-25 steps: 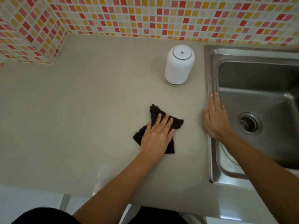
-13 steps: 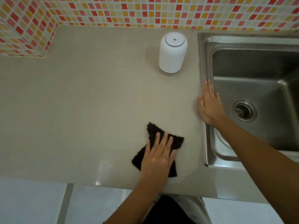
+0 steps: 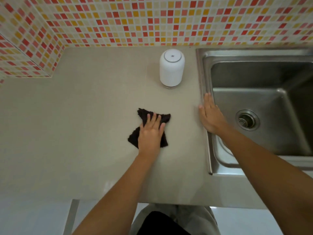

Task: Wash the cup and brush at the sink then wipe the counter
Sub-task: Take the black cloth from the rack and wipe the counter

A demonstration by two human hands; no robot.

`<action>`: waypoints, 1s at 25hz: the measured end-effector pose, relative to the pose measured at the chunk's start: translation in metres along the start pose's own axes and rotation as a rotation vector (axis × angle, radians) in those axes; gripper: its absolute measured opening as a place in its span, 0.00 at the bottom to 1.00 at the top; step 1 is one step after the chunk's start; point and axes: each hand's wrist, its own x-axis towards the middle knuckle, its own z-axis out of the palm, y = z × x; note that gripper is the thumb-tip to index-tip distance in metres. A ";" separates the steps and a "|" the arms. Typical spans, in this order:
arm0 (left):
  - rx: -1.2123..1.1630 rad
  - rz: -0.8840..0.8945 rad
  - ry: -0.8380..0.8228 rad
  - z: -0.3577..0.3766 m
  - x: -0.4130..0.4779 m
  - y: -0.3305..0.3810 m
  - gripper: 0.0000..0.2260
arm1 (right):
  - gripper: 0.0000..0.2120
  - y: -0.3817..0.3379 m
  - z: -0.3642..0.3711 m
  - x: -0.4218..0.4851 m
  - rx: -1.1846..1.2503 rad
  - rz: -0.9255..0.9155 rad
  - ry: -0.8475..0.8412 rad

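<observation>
The left hand (image 3: 151,134), fingers straight, presses the cloth (image 3: 144,114) flat on the table (image 3: 84,119) to wipe; the right hand (image 3: 211,117), fingers straight and together, seemingly braces on the sink (image 3: 205,73).

Bare left forearm (image 3: 122,192) and bare right forearm (image 3: 271,167); left hand (image 3: 150,133), right hand (image 3: 211,116) uncovered. Black fabric garment (image 3: 159,223) at bottom centre, light grey creased fabric clothing (image 3: 194,216) around it.
</observation>
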 end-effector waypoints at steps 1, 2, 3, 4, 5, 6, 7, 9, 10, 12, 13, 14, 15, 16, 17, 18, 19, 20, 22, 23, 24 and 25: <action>-0.086 0.001 -0.021 -0.001 -0.007 0.011 0.23 | 0.28 -0.002 -0.004 -0.006 0.047 0.002 0.030; -0.158 -0.001 -0.010 -0.005 -0.009 0.021 0.24 | 0.28 -0.007 -0.011 -0.013 0.090 -0.005 0.104; -0.193 0.025 0.027 -0.007 -0.007 0.032 0.23 | 0.26 -0.010 -0.019 -0.020 0.138 -0.012 0.190; -0.203 0.065 0.042 -0.010 -0.002 0.043 0.23 | 0.23 -0.015 -0.029 -0.025 0.208 -0.012 0.249; -0.203 0.112 0.063 -0.014 0.005 0.055 0.23 | 0.20 -0.020 -0.039 -0.028 0.307 0.000 0.252; -0.214 0.175 0.065 -0.021 0.013 0.072 0.23 | 0.18 -0.024 -0.052 -0.030 0.413 0.012 0.203; -0.211 0.242 0.085 -0.024 0.019 0.089 0.25 | 0.19 -0.027 -0.066 -0.033 0.497 0.019 0.137; -0.230 0.342 0.111 -0.033 0.030 0.123 0.28 | 0.19 -0.027 -0.102 -0.039 0.592 0.037 0.082; -0.252 0.384 0.120 -0.038 0.036 0.139 0.28 | 0.17 -0.024 -0.121 -0.041 0.619 0.035 0.089; -0.312 0.445 0.152 -0.045 0.048 0.170 0.27 | 0.12 -0.012 -0.158 -0.045 0.675 -0.007 0.118; -0.366 0.454 0.139 -0.048 0.054 0.185 0.26 | 0.10 -0.004 -0.174 -0.044 0.694 -0.032 0.127; -0.439 0.449 0.106 -0.052 0.057 0.201 0.27 | 0.09 0.003 -0.191 -0.045 0.714 -0.054 0.139; -0.520 0.444 0.083 -0.056 0.060 0.221 0.27 | 0.08 0.012 -0.211 -0.047 0.723 -0.075 0.159; -0.599 0.422 0.084 -0.059 0.060 0.241 0.28 | 0.08 0.021 -0.231 -0.050 0.724 -0.096 0.176; -0.672 0.384 0.114 -0.063 0.060 0.263 0.27 | 0.07 0.030 -0.252 -0.053 0.719 -0.119 0.190; -0.740 0.342 0.160 -0.067 0.061 0.284 0.26 | 0.07 0.038 -0.274 -0.057 0.696 -0.156 0.202; -0.792 0.306 0.200 -0.071 0.062 0.305 0.24 | 0.07 0.046 -0.297 -0.060 0.652 -0.209 0.217; -0.829 0.285 0.230 -0.076 0.065 0.326 0.23 | 0.06 0.052 -0.321 -0.064 0.600 -0.270 0.231; -0.866 0.298 0.282 -0.088 0.074 0.360 0.24 | 0.05 0.059 -0.361 -0.069 0.538 -0.382 0.268; -0.866 0.308 0.310 -0.094 0.079 0.377 0.24 | 0.06 0.062 -0.381 -0.071 0.507 -0.432 0.301; -0.855 0.310 0.340 -0.099 0.083 0.392 0.24 | 0.08 0.065 -0.400 -0.074 0.474 -0.473 0.338; -0.835 0.301 0.369 -0.105 0.088 0.406 0.23 | 0.09 0.069 -0.418 -0.075 0.445 -0.505 0.371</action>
